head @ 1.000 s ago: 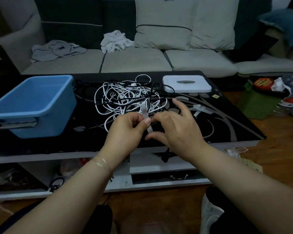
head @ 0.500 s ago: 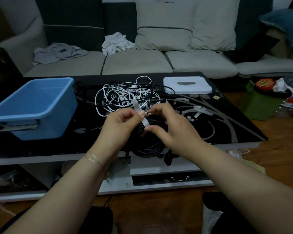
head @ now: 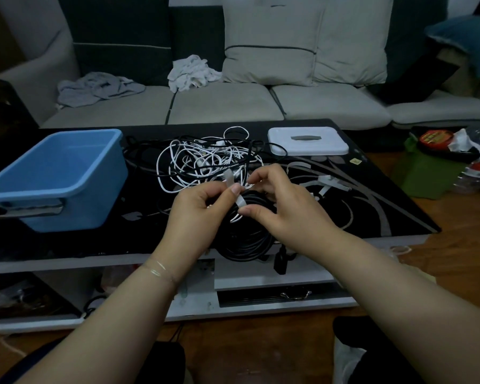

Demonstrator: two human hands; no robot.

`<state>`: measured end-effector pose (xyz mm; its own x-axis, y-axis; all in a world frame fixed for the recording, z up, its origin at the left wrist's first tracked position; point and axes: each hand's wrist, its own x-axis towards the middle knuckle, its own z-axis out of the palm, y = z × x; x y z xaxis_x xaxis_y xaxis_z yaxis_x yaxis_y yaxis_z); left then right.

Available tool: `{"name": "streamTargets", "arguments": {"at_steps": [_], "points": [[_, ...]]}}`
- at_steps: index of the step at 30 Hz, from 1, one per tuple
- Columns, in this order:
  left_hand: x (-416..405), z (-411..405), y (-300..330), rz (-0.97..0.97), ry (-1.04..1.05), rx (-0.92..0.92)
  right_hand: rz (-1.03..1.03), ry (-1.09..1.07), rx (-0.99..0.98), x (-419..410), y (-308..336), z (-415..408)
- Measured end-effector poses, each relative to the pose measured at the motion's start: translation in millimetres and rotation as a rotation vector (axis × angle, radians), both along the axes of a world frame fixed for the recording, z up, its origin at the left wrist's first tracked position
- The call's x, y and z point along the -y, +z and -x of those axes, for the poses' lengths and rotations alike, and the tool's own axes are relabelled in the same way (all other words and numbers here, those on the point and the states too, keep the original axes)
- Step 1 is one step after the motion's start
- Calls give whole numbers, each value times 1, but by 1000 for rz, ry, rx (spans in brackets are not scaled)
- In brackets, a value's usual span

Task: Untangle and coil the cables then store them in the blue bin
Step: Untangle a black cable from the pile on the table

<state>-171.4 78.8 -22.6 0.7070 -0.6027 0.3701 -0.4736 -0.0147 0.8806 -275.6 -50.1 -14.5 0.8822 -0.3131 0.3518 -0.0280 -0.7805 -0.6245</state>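
Note:
A coiled black cable hangs between my hands above the table's near edge, its plug dangling below. My left hand grips the top of the coil and pinches a white strap with its thumb. My right hand pinches the lower end of that strap against the coil. Behind my hands lies a tangle of white and black cables on the black table. The blue bin stands at the table's left, with nothing visible inside.
A white lid lies at the table's back right, and loose white straps lie to the right of my hands. A grey sofa with cushions and crumpled cloths stands behind. Bottles and a green box sit on the floor at right.
The black coil has come up into view between my hands. My right hand's fingers have curled in from spread to pinch the strap, and the strap now wraps closer to the coil.

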Motion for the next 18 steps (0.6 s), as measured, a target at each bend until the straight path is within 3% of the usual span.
{"name": "streamTargets", "arguments": {"at_steps": [12,18], "points": [[-3,7,3,74,-80,-177,-62,3,-6,4,11,0],[-3,6,0,71,-116,-144,-133,14,-8,6,14,2]]}}
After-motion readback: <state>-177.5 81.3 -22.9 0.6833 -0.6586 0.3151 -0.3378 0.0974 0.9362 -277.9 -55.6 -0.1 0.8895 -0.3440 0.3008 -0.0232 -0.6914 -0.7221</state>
